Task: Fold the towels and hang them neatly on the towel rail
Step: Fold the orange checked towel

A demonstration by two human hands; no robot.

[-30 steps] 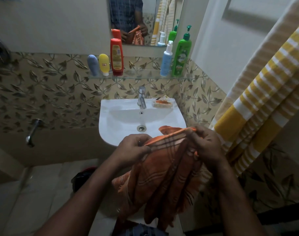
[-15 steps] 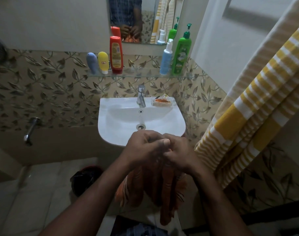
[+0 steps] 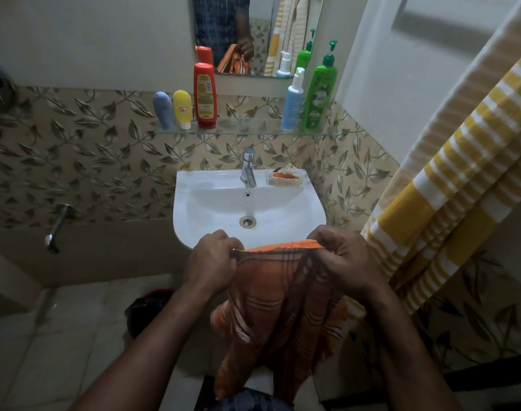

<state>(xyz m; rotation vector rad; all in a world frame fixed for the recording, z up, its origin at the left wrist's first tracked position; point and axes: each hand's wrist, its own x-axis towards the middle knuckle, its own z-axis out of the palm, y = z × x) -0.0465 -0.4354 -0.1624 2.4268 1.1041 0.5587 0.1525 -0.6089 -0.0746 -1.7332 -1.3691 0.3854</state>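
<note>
1. The left hand (image 3: 212, 259) is pinching one end of the top edge of the orange woven towel with dark check lines (image 3: 283, 301), with its fingers curled round the hem.
2. The right hand (image 3: 345, 256) is gripping the other end of that edge, and the hem is stretching taut between the two hands.
3. The towel is hanging in loose vertical pleats in front of the person, just short of the near rim of the white ceramic washbasin (image 3: 315, 209).
4. The folding step seems to be in hand: the cloth is being held out by its edge and is not yet lying flat.
5. The next move is likely calling for the corners to be brought together evenly and the pleats smoothed out.
6. No rail is showing, though a yellow-and-white striped towel (image 3: 449, 203) is hanging at the right.
</note>
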